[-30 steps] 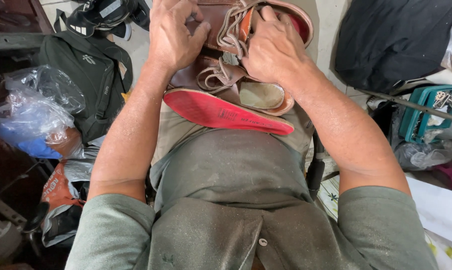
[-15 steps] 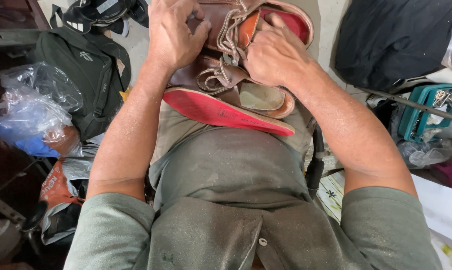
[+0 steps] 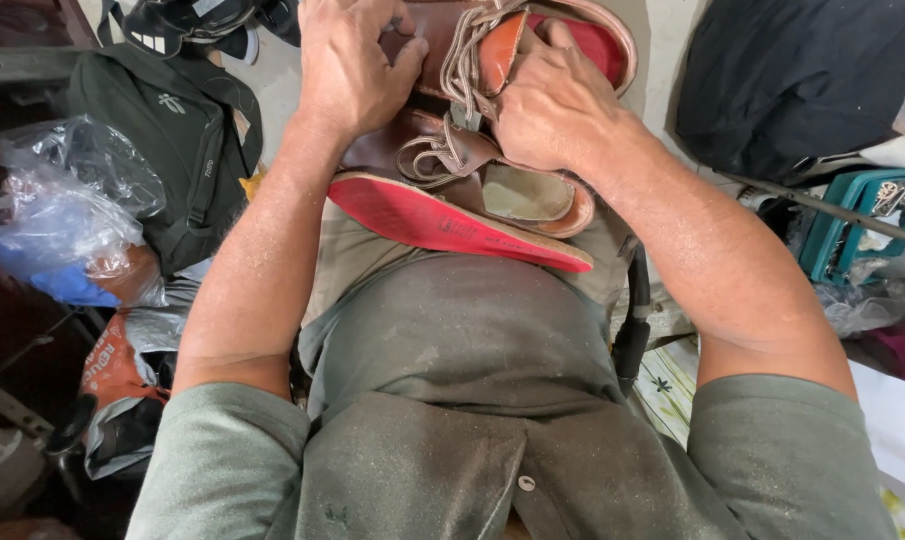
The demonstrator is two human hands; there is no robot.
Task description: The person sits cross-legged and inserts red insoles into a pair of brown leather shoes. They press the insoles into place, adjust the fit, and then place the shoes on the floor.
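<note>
- Two brown leather shoes point(image 3: 493, 150) w/ red soles, stacked on the person's lap; the lower one lies on its side, sole edge toward the belly.
- Two hands: left hand point(image 3: 358, 70) fingers curled down onto the upper shoe's leather; right hand point(image 3: 553, 105) fingers closed round its lace area (tan laces point(image 3: 453, 110) looped loose between them).
- Clear plastic bag point(image 3: 63, 200) at left holds sth blue; green crate point(image 3: 853, 225) at right holds small metal bits.
- Black bag point(image 3: 163, 130) crowds the left; dark cloth point(image 3: 803, 80) the right; little free room.
</note>
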